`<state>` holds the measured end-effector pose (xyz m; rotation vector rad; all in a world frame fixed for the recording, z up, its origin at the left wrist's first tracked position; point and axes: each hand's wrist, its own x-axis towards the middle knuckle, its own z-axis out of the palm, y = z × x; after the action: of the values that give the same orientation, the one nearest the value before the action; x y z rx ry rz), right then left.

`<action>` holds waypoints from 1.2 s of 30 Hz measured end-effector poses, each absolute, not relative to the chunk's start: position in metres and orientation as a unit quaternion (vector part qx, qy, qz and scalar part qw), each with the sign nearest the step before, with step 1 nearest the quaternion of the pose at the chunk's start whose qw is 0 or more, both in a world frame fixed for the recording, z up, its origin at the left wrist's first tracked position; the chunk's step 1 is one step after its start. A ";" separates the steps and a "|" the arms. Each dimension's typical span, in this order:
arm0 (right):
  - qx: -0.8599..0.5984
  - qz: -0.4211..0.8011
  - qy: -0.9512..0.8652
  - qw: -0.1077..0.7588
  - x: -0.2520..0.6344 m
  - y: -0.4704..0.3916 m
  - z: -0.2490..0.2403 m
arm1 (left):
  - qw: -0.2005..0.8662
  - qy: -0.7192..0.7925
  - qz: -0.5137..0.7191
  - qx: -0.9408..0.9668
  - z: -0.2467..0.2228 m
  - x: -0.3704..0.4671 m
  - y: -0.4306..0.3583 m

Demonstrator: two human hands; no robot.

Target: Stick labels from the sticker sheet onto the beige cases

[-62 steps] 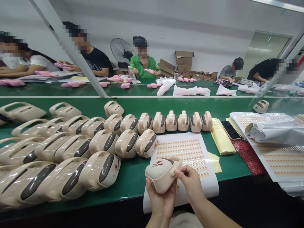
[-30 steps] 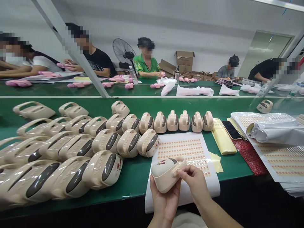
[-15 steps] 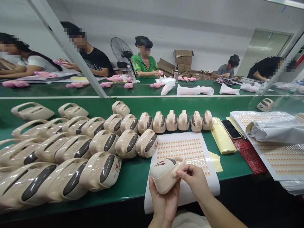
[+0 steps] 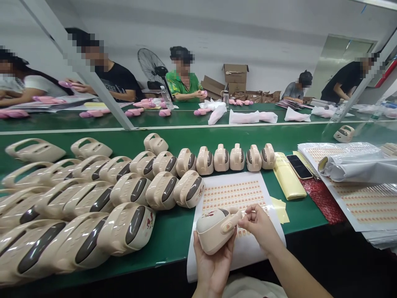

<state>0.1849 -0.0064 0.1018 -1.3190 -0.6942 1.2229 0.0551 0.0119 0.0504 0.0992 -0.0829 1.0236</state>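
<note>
1 cam, head-worn, facing fwd & angled down across the green bench (image 4: 169, 244) from its near side. L hand (image 4: 213, 263) & R hand (image 4: 259, 227) close to lens, lower ctr; co-worker in green (image 4: 183, 86) farther, opp. side; back wall (image 4: 217, 29) farthest, up top.

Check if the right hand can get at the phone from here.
Probably yes: the phone lies uncovered, and only low-lying yellow papers and the sticker sheet seem to lie between it and the right hand.

The left grip (image 4: 214, 263) partly hides the beige case (image 4: 214, 234); the left edge crops 1 co-worker (image 4: 40, 85); the printed sheet (image 4: 231, 188) bears illegibly small marks.
</note>
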 end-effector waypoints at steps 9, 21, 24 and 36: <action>-0.613 0.469 -0.351 0.530 0.186 -0.004 0.115 | 0.863 -0.014 0.502 0.050 0.056 0.052 0.013; -0.511 0.552 -0.481 0.451 0.212 -0.013 0.178 | 0.582 0.186 0.497 0.617 0.069 0.009 0.046; -0.544 0.515 -0.526 0.404 0.201 -0.009 0.182 | 0.631 0.153 0.472 0.596 0.084 0.010 0.047; -0.619 0.407 -0.623 0.252 0.190 -0.009 0.192 | 0.536 0.113 0.429 0.719 0.082 0.009 0.053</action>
<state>0.1905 -0.0088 0.1916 -1.6834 -1.6933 1.1072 0.0086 0.0534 0.0816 1.7110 0.2696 1.0204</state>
